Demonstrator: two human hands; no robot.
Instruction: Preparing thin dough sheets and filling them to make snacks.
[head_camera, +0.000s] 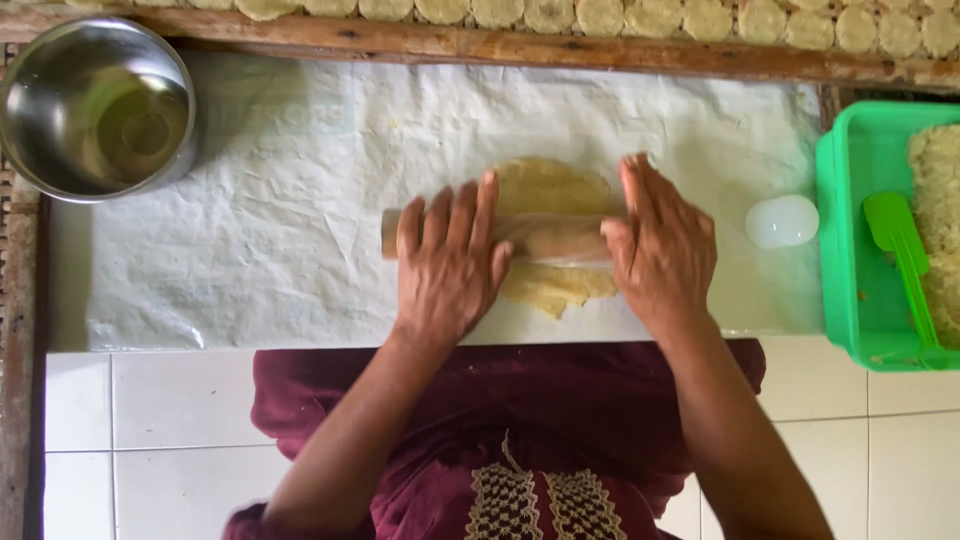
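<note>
From the head camera, looking straight down, the left hand (447, 262) and the right hand (660, 245) lie flat, palms down, fingers stretched and apart, on the two ends of a rolling pin (545, 238); neither hand is closed around it. The rolling pin lies crosswise over a thin round of yellowish dough (552, 190), which sits near the middle of a crumpled white sheet (280, 200). A steel bowl (97, 108) with clear liquid stands at the sheet's far left corner. Just right of the right hand is a small white cup (781, 221), mouth down. Beside it a green tray (850, 250) holds more dough and a green spatula (900, 260). A wooden rack (520, 45) along the top carries rows of flat rounds.
</note>
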